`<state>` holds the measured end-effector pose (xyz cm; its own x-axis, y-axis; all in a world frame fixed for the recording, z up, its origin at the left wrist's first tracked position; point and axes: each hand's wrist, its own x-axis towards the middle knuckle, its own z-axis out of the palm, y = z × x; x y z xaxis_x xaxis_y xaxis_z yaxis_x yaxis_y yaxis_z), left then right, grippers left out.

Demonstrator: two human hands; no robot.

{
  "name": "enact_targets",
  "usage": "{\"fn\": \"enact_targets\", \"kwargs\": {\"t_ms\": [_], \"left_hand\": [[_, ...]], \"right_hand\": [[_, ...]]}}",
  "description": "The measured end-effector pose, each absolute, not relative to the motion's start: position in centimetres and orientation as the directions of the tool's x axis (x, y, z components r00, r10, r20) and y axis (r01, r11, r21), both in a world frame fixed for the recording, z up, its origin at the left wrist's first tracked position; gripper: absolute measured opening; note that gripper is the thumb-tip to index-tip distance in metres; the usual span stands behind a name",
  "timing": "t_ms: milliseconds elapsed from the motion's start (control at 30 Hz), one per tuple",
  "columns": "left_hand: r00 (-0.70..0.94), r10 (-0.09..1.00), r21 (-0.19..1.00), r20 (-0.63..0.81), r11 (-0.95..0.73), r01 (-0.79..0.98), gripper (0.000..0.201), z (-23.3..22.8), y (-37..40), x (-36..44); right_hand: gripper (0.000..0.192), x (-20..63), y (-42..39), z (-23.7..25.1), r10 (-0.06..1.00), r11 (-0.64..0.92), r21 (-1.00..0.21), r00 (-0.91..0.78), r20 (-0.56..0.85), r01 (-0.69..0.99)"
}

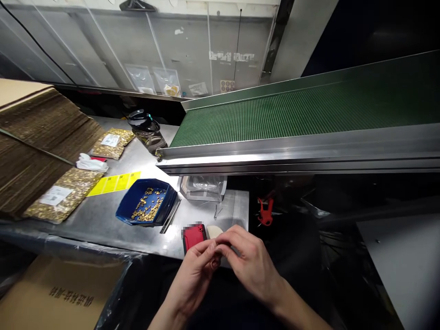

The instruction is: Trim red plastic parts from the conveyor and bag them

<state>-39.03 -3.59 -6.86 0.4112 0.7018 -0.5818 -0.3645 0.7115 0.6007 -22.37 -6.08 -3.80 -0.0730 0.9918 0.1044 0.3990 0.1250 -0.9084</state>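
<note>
My left hand (198, 275) and my right hand (252, 261) meet at the fingertips near the table's front edge. Both are pinched closed, and whatever lies between the fingers is too small or too hidden to name. Just beyond them a red and black box-like item (194, 238) lies on the metal table, partly behind my left hand. A pale round piece (215, 231) beside it is partly covered by my fingers. Farther left stands a blue bin (124, 206) with many small gold-coloured metal parts (149, 211) inside. Tweezers-like tools (171, 216) lie along its right side.
A green conveyor belt (261, 117) with a metal side rail rises to the right. Bags of gold parts (65, 197), yellow labels (115, 183) and stacked cardboard (41, 137) occupy the left. A clear plastic container (202, 188) sits under the rail. Red-handled tool (266, 211) is at right.
</note>
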Motion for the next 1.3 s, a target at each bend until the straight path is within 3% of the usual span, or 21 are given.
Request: {"fn": "enact_targets", "kwargs": {"t_ms": [100,167,267,333,500,567,733,1033,1167,1300], "left_hand": [[0.412,0.696,0.598,-0.588,0.717,-0.359,0.038,-6.8,-3.8,-38.7],[0.420,0.676,0.558,-0.606,0.737,-0.381,0.040,-6.6,-3.8,-38.5],[0.430,0.629,0.467,-0.648,0.774,-0.429,0.040,-5.7,-3.7,-38.3],[0.415,0.619,0.442,-0.667,0.777,-0.449,0.041,-5.0,-3.5,-38.3],[0.347,0.656,0.508,-0.671,0.747,-0.430,0.043,-3.9,-3.3,-38.5],[0.345,0.689,0.544,-0.637,0.719,-0.433,0.042,-3.9,-3.5,-38.6],[0.357,0.724,0.590,-0.590,0.688,-0.422,0.044,-4.2,-4.0,-38.8],[0.337,0.733,0.624,-0.591,0.680,-0.384,0.048,-5.5,-5.2,-39.2],[0.350,0.767,0.615,-0.538,0.641,-0.459,0.050,-6.7,-6.1,-38.9],[0.390,0.785,0.631,-0.481,0.619,-0.468,0.059,-7.9,-6.6,-38.8]], "right_hand": [[0.017,-22.3,-6.6,-3.8,0.984,0.179,-0.843,-0.087,0.157,0.507],[0.017,-22.1,-6.8,-3.8,0.988,0.148,-0.865,-0.039,0.148,0.480],[0.018,-21.6,-6.8,-3.9,0.990,-0.034,-0.984,0.143,-0.009,0.173],[0.022,-21.2,-6.7,-3.9,0.973,-0.121,-0.992,0.192,-0.126,-0.038],[0.027,-21.5,-6.7,-3.6,0.971,-0.200,-0.939,0.075,-0.229,-0.280],[0.024,-21.9,-6.8,-3.5,0.979,-0.182,-0.951,0.048,-0.200,-0.250],[0.011,-22.7,-7.0,-3.6,0.996,-0.049,-0.998,0.083,-0.045,0.036],[0.016,-21.7,-7.3,-3.5,0.987,-0.091,-0.985,-0.120,-0.109,0.145],[0.020,-21.2,-7.5,-5.1,0.981,-0.024,-0.985,-0.185,-0.056,0.168],[0.022,-20.2,-7.7,-6.5,0.952,0.115,-0.938,-0.306,0.010,0.326]]}}
